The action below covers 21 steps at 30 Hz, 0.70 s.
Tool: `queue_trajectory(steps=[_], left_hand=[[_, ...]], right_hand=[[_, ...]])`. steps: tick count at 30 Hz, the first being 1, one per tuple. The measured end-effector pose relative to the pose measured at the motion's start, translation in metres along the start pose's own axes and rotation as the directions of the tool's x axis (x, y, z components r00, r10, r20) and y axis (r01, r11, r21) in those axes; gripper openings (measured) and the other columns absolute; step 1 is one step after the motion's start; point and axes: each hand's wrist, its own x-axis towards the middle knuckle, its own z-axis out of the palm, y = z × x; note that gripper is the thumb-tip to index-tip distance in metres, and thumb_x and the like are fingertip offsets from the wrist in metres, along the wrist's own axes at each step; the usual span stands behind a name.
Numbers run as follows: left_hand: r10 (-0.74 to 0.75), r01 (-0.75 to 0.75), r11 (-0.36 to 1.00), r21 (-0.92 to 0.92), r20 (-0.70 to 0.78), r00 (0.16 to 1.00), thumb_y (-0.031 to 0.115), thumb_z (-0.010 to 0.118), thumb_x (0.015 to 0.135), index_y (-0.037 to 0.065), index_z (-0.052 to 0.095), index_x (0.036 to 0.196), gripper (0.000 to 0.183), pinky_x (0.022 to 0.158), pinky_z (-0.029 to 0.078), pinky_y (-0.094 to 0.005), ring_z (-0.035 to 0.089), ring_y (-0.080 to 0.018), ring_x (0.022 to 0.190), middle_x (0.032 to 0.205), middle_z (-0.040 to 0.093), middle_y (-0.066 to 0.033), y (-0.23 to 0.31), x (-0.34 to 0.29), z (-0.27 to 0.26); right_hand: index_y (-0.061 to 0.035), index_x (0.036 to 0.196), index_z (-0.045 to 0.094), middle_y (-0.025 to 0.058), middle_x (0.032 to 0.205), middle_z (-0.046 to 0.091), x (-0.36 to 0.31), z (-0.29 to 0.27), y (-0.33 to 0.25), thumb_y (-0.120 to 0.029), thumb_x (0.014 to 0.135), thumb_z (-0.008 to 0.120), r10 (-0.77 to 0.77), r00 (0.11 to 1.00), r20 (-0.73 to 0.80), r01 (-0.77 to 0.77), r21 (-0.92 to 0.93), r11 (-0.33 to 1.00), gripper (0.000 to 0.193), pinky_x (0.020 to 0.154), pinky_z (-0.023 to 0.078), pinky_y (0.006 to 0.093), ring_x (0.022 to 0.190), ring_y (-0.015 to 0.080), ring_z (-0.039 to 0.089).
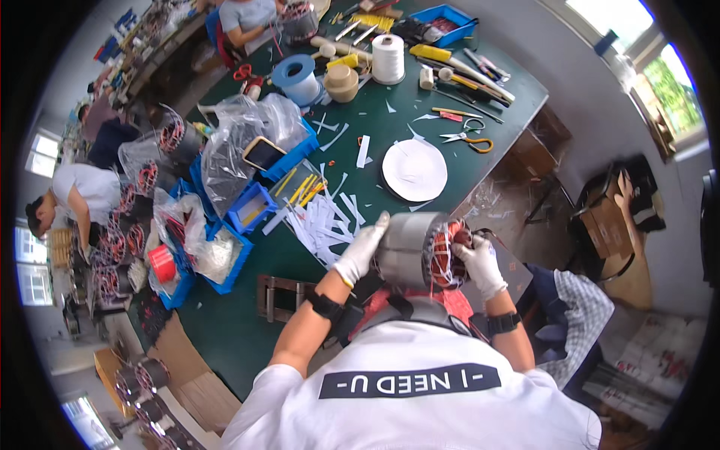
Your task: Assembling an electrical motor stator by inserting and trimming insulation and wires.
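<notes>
A heavy motor stator (407, 251), a grey metal cylinder with copper-red windings laced in white cord (442, 259) at its right end, is held on its side between my gloved hands at the table's near edge. My left hand (361, 251) presses its palm and fingers against the left end, thumb up along the rim. My right hand (481, 264) closes round the wound coil end on the right; some fingertips are hidden behind the windings. Beyond the stator lies a round white disc (415, 170). Left of it is a heap of white paper strips (321, 229).
Orange-handled scissors (472, 138), a white thread spool (388, 60), a blue tape reel (296, 77) and mallets lie farther back. Blue bins (251, 208) with plastic bags stand left, near a metal frame (281, 298). Co-workers (82, 199) sit at the left and back. Cartons (607, 229) are right.
</notes>
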Motion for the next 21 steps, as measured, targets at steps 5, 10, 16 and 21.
queue_trajectory(steps=[5,10,16,21], left_hand=[[-0.041,-0.022,0.96,-0.28,-0.214,0.976,0.069,0.048,0.098,-0.001,0.066,0.123,0.077,0.087,0.051,-0.0337,0.064,-0.0179,0.1,0.115,0.069,-0.011,-0.012,0.052,0.012],[0.006,-0.128,0.933,-0.337,-0.338,0.941,0.06,0.055,0.099,-0.002,0.069,0.117,0.066,0.087,0.051,-0.0316,0.064,-0.0165,0.097,0.11,0.07,-0.0093,0.002,0.16,0.007],[0.246,-0.051,0.94,0.337,-0.568,0.785,0.045,0.054,0.104,-0.002,0.07,0.115,0.051,0.09,0.051,-0.0339,0.067,-0.0207,0.104,0.111,0.073,-0.0128,0.014,0.189,-0.016],[0.564,-0.229,0.651,0.724,-0.259,0.784,0.009,0.068,0.088,0.003,0.05,0.143,0.059,0.111,0.042,-0.0402,0.056,-0.0372,0.128,0.136,0.059,-0.022,0.039,0.103,-0.035]], right_hand=[[0.0046,0.092,0.067,0.0183,0.078,0.071,0.041,-0.017,-0.044,-0.024,0.084,0.075,-0.15,0.988,0.025,0.151,-0.308,0.939,0.031,0.07,0.054,0.0375,0.075,0.0231,0.071],[0.0053,0.099,0.06,0.0255,0.084,0.069,0.118,-0.041,-0.085,-0.025,0.085,0.071,-0.066,0.986,0.154,0.115,-0.334,0.935,0.035,0.07,0.053,0.0441,0.079,0.0396,0.07],[0.0038,0.101,0.058,0.0288,0.084,0.068,0.185,-0.033,-0.095,-0.026,0.086,0.071,-0.125,0.946,0.3,0.235,-0.367,0.9,0.036,0.072,0.053,0.048,0.083,0.0456,0.068],[0.0024,0.101,0.057,0.0276,0.082,0.068,0.205,-0.008,-0.115,-0.028,0.087,0.071,-0.18,0.889,0.42,0.328,-0.314,0.891,0.036,0.07,0.054,0.0479,0.081,0.0449,0.069]])
